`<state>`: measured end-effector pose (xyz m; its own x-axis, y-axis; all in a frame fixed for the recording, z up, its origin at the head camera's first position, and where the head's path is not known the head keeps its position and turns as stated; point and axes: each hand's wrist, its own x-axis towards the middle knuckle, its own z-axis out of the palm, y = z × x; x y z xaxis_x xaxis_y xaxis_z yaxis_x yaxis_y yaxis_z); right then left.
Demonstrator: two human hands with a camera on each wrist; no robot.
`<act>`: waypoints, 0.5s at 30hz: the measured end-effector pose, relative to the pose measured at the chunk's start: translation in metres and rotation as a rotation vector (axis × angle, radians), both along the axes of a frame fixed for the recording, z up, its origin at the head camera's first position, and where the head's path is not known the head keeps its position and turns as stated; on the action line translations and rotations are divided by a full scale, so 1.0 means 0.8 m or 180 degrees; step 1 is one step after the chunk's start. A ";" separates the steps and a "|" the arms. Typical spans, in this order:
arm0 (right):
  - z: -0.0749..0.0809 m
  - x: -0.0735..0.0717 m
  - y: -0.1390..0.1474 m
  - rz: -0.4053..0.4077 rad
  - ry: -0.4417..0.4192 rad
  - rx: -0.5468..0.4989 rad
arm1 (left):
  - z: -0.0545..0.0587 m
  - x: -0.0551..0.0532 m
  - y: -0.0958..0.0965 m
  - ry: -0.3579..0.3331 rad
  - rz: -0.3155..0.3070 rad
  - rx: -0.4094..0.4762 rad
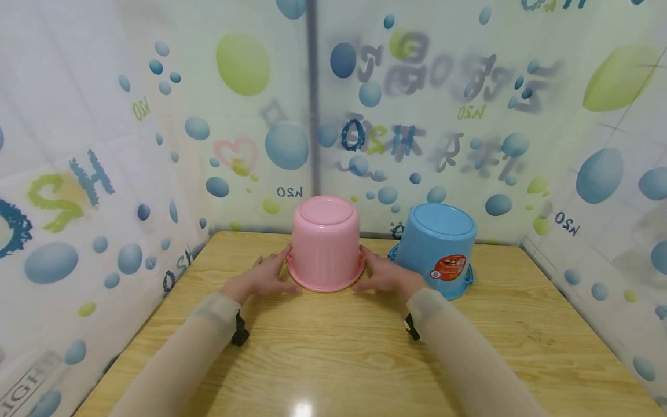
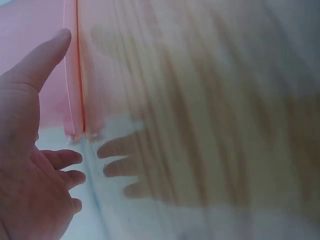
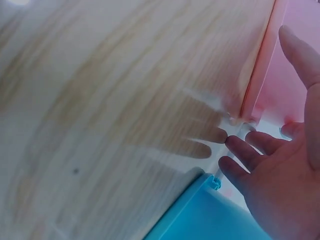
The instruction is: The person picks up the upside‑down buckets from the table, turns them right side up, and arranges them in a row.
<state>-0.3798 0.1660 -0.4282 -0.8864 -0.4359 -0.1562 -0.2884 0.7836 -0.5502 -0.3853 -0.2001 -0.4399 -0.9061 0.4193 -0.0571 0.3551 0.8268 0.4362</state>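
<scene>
So, starting with the head view: a pink bucket [image 1: 325, 249] sits upside down around the middle of the far edge of the wooden surface [image 1: 323, 359], set in a little from it. A blue bucket [image 1: 440, 243], also bottom-up, is off to its right, toward the far right corner, with a red sticker [image 1: 450, 268] on its side. The left hand [image 1: 267, 274] and right hand [image 1: 387, 273] are on either side of the pink one, fingers loose and spread, not clenched or wrapped around anything. Fingertips are right up by its sides, but honestly can't tell if they're touching. The right forearm crosses in front of part of the blue bucket. Pale sleeves [image 1: 182, 353], black bands [image 1: 239, 335] at the wrists, and a bubble-print sheet [image 1: 239, 116] rises behind the far edge.

Left wrist view: thumb out by the pink rim, other fingers relaxed with nothing in them. Their reflection shows on the shiny surface.

Right wrist view: pretty much the mirror of that. Thumb up by the pink wall, palm bare, fingers slightly bent over the gap between the two buckets, and the blue rim just below them.
</scene>
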 end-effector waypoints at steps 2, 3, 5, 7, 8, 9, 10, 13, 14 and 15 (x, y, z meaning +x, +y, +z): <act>0.001 0.001 0.000 -0.0002 -0.0003 -0.0042 | 0.001 0.001 0.002 -0.0013 -0.0022 0.0051; 0.001 0.002 0.000 0.0000 -0.0003 -0.0061 | 0.001 0.001 0.003 -0.0013 -0.0045 0.0079; 0.002 0.004 0.001 -0.0017 -0.0005 -0.0107 | 0.002 0.000 0.002 -0.0012 -0.0072 0.0134; 0.001 0.006 0.001 -0.0047 0.0000 -0.0154 | 0.001 0.000 0.001 0.0027 -0.0095 0.0194; 0.001 0.007 0.001 -0.0046 0.0014 -0.0177 | 0.001 0.000 0.000 0.0048 -0.0104 0.0222; 0.000 0.008 0.001 -0.0061 0.0026 -0.0193 | 0.001 0.000 -0.001 0.0060 -0.0100 0.0248; 0.000 0.008 0.001 -0.0060 0.0065 -0.0211 | 0.000 0.000 -0.003 0.0069 -0.0090 0.0284; -0.001 0.008 0.001 -0.0055 0.0202 -0.0242 | 0.000 0.001 -0.005 0.0082 -0.0069 0.0375; -0.001 0.008 0.000 -0.0062 0.0240 -0.0254 | 0.000 0.001 -0.005 0.0079 -0.0068 0.0408; -0.001 0.008 0.000 -0.0078 0.0266 -0.0266 | 0.000 0.002 -0.006 0.0057 -0.0063 0.0453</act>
